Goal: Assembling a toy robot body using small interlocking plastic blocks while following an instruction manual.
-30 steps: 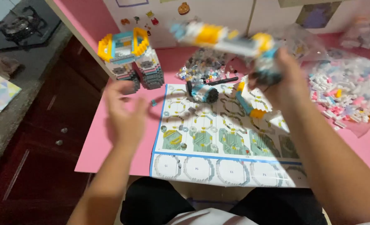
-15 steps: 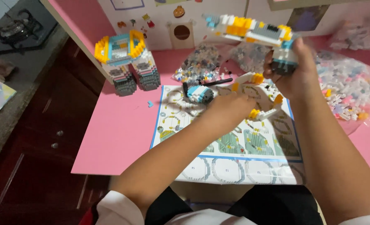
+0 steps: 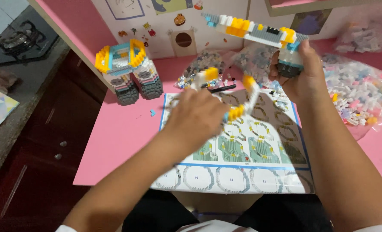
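My right hand (image 3: 300, 71) is raised over the far side of the pink table and grips the dark round base of a long white, yellow and blue brick-built beam (image 3: 253, 30). My left hand (image 3: 197, 116) hovers over the printed instruction sheet (image 3: 238, 172) and is closed around a curved white and yellow brick-built arch (image 3: 242, 96), whose ends stick out beyond the fingers. The left hand is blurred.
A finished brick block with yellow, teal and grey parts (image 3: 128, 71) stands at the back left of the pink table (image 3: 118, 137). Clear bags of loose small bricks (image 3: 358, 92) lie at the right and back. A dark cabinet (image 3: 32, 163) is to the left.
My left hand moved from empty air at the left onto the sheet and picked up the arch piece. My right hand kept the beam raised, shifting slightly right.
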